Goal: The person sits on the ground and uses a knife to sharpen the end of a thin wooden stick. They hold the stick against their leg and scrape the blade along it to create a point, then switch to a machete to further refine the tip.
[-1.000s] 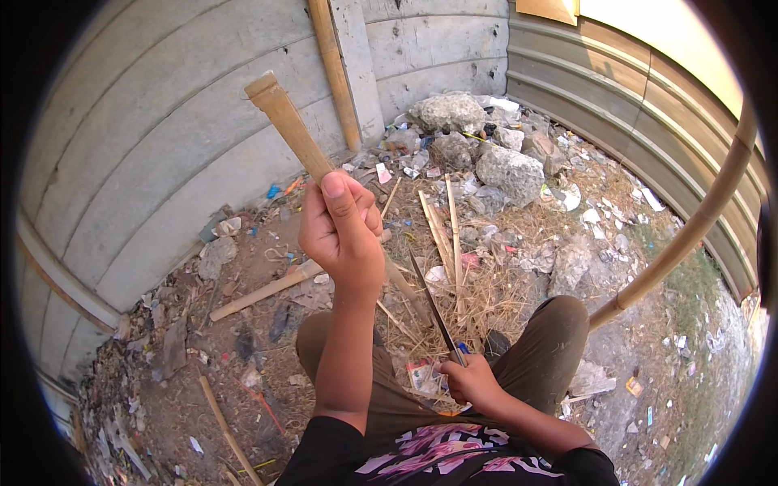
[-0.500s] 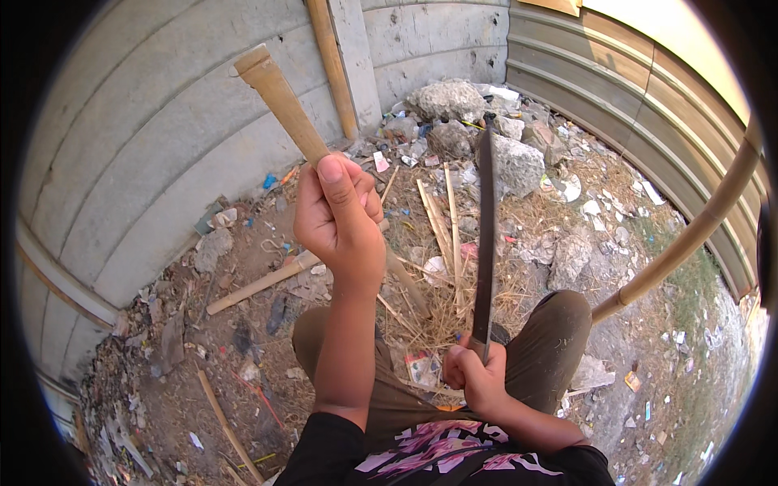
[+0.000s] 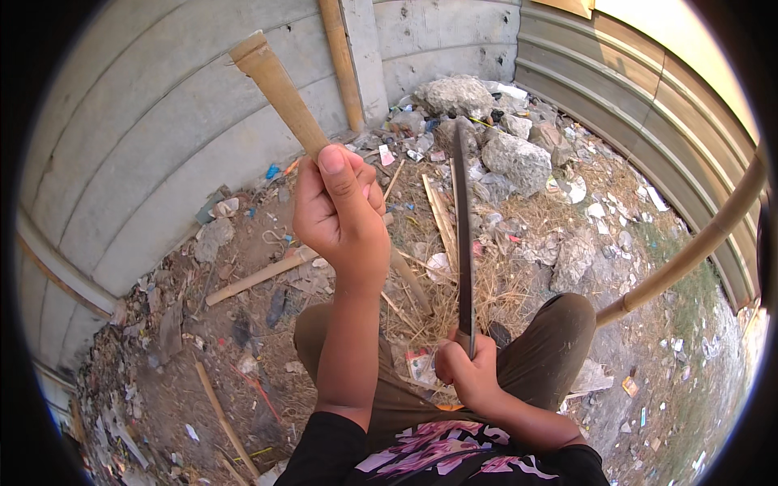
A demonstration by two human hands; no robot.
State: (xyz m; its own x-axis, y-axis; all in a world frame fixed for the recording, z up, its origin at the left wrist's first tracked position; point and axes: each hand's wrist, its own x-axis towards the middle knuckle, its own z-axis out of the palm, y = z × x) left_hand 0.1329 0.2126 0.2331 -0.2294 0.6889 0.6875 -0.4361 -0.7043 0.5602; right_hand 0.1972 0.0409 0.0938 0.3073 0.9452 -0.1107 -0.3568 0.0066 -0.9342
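My left hand (image 3: 342,206) is closed round a flat bamboo strip (image 3: 279,89), holding it raised and tilted, its jointed end up and to the left. The strip's lower part comes out below the hand, partly hidden by the wrist. In front of my right knee, my right hand (image 3: 470,371) grips a machete (image 3: 464,235) by its handle. The long dark blade stands nearly upright, apart from the bamboo strip. Thin split bamboo strips (image 3: 440,215) lie on the ground behind the blade, among dry shavings (image 3: 498,296).
A bamboo pole (image 3: 263,277) lies at the left, with another stick (image 3: 223,417) nearer me. Rocks (image 3: 519,164) and litter are heaped at the far wall. A thick bamboo pole (image 3: 681,249) slants up at the right. Concrete panels (image 3: 178,154) and a corrugated fence (image 3: 616,81) close off the corner.
My right hand has shifted slightly left, and the machete blade now leans a little to the left. My left hand and the bamboo strip have barely moved.
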